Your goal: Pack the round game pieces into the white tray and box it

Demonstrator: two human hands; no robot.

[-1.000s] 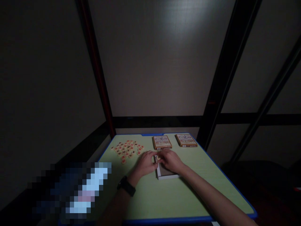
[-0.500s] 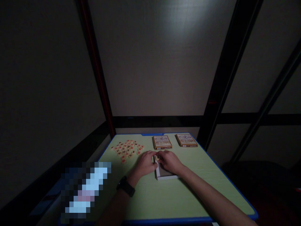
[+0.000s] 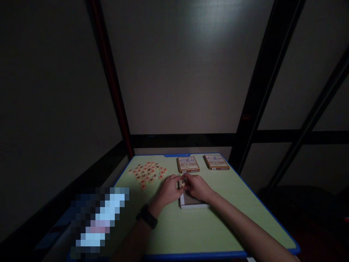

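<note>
A round, pale Chinese chess piece (image 3: 181, 183) with a dark character shows between my two hands, over the far left corner of a shallow white-rimmed box (image 3: 195, 206). My left hand (image 3: 171, 189) curls around its left side, thumb and fingers closed on it. From the right, the bent fingers of my right hand (image 3: 196, 186) pinch at the same piece; part of their grip is hidden. Whether other pieces sit beneath it, I cannot tell. Farther left, many loose chess pieces (image 3: 147, 174) with red or dark characters lie spread on the green table (image 3: 174, 233).
Two flat boxes with printed lids stand behind my hands: one box (image 3: 188, 165) near the middle, another box (image 3: 216, 162) to its right. The table has a blue edge (image 3: 185, 255). A dark watch (image 3: 147, 216) is on my left wrist. Panelled walls rise beyond.
The chess piece between my hands now shows its face more fully, lifted or tilted toward me. Both hands have shifted only slightly; the loose pieces and printed boxes stay put.
</note>
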